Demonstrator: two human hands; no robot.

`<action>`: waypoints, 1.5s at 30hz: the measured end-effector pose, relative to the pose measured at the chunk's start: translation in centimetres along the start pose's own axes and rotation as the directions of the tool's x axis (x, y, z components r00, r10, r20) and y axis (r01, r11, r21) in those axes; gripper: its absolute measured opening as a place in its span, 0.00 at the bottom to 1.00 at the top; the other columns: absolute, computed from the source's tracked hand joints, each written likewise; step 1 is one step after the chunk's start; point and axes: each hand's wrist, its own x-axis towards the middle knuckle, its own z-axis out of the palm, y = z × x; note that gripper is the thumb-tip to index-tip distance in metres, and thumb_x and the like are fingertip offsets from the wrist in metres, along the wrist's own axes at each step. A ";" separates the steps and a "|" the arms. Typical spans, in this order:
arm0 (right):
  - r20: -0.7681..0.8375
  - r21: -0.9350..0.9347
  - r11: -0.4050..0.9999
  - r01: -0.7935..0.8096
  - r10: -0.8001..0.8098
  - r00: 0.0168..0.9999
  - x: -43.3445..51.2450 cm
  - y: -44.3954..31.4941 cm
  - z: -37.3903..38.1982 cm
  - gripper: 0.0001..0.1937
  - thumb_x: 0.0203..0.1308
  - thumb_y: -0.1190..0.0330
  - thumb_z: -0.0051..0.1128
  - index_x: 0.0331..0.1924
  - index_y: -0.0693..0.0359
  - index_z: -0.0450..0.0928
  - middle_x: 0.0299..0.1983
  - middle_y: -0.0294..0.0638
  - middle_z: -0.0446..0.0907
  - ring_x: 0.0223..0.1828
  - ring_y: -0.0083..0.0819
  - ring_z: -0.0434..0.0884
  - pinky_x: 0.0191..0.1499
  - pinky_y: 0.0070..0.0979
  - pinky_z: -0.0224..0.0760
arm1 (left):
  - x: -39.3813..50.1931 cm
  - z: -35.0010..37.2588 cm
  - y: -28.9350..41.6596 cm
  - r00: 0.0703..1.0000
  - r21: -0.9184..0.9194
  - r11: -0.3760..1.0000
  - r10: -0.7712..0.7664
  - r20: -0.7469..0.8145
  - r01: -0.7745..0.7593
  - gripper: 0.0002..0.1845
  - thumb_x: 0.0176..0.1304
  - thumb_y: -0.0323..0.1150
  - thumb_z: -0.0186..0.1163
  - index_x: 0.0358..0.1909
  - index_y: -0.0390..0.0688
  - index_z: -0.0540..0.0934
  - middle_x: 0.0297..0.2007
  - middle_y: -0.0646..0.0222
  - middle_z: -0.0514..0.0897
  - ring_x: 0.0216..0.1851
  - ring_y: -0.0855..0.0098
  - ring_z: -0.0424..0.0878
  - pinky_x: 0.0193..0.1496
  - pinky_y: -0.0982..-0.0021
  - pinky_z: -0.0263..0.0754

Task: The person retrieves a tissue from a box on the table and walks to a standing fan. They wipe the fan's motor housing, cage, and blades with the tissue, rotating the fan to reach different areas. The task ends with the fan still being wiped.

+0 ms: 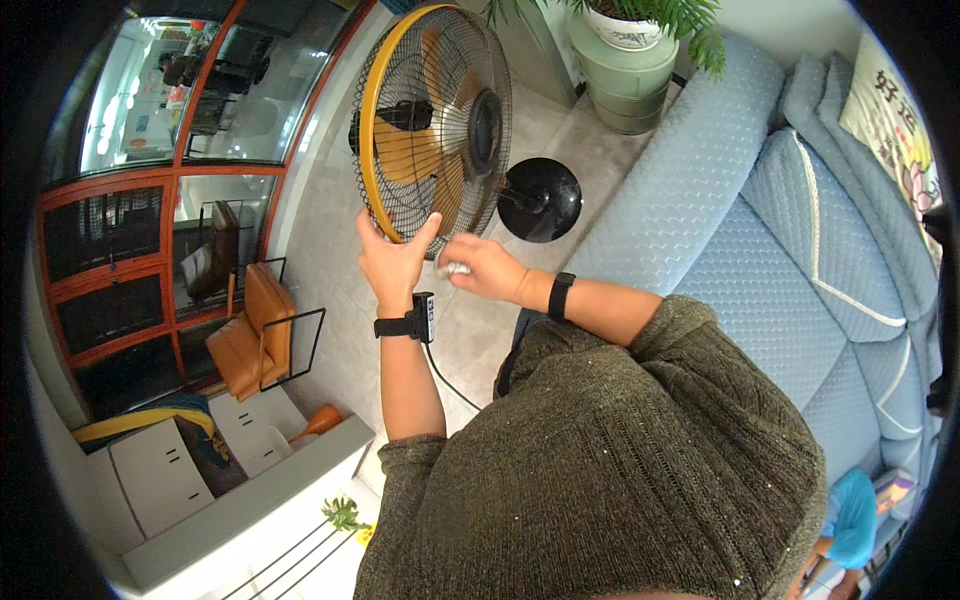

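A standing fan (435,127) with a yellow rim, orange blades and a black wire guard stands in front of me. Its round black base (540,200) rests on the tiled floor. My left hand (397,255) grips the lower edge of the guard at the yellow rim, thumb on one side and fingers on the other. Close to the guard's lower edge, my right hand (480,266) is closed around a crumpled whitish thing (454,269), perhaps a cloth or wipe; it is blurred. Both wrists bear black straps, the left with a small device and cable.
A blue quilted sofa (750,292) runs along the right, with a person in a blue top (853,517) at lower right. Behind the fan stands a green drum (626,82) with a potted plant. A tan chair (259,330) and red-framed glass doors (176,171) are at left.
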 end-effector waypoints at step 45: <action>-0.271 0.338 0.895 -0.291 0.389 0.881 3.5 -1.1 -4.4 0.09 0.59 0.84 0.62 0.39 0.64 0.77 0.40 0.32 0.81 0.40 0.18 0.79 0.45 0.18 0.75 | -0.7 0.1 0.5 0.994 0.029 0.996 0.087 0.071 -0.089 0.59 0.34 0.51 0.83 0.68 0.43 0.60 0.50 0.51 0.84 0.50 0.49 0.84 0.47 0.55 0.80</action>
